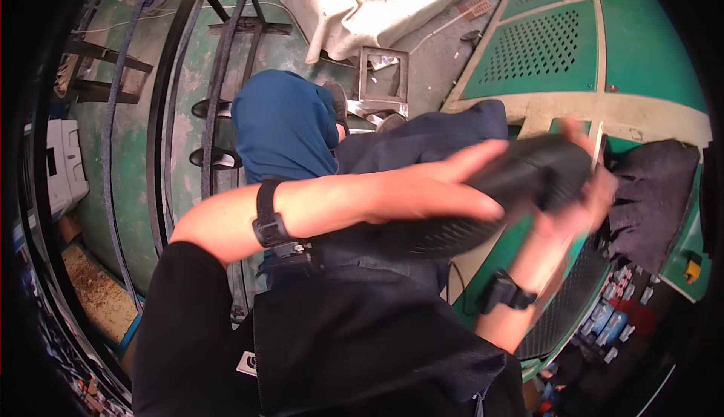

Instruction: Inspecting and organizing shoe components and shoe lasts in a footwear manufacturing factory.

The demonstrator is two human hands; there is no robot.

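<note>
A black shoe (547, 164), smeared by motion, is held slantwise above my lap with part of its ridged dark sole (445, 237) showing. Around its far right end my right hand (577, 206) is closed, with fingers on the upper side and the thumb side below. My left hand (445, 183) reaches across the shoe's middle, thumb and fingers stretched apart against it. Blur hides how firmly those fingers touch. Both wrists carry black straps with small devices.
Left of me stands a dark metal rack (162, 115) with black shoes (215, 158) on it. A green bench with perforated panels (528, 47) runs along the right, bearing a dark fabric piece (654, 198) and a yellow object (692, 268). Ahead are a small metal frame (385, 51) and a draped pale cloth (332, 17).
</note>
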